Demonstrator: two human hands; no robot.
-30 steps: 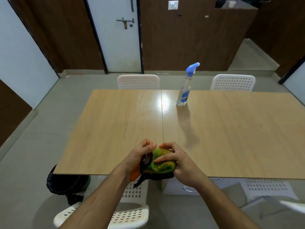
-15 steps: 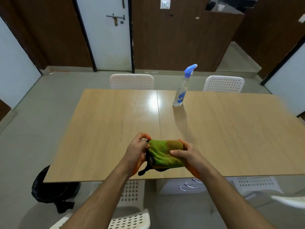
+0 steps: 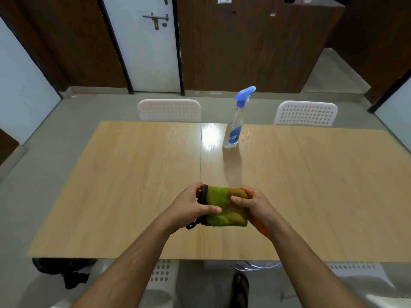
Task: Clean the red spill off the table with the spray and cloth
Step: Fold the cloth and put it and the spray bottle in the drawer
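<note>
Both hands hold a folded green cloth with a dark edge above the near part of the light wooden surface. The left hand has its grip pinched on the cloth's left end, the right hand on its right end. A clear spray bottle with a blue trigger head stands upright near the far edge, well apart from the hands.

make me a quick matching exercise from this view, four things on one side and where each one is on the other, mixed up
Things:
1. cloth
2. spray bottle
3. white chairs
4. black bag

Places:
a. on the floor, under the table's near left corner
b. held between the left hand and the right hand
c. beyond the far edge of the table
d. upright on the table, far side, near the middle seam

Pairs: 1-b, 2-d, 3-c, 4-a
</note>
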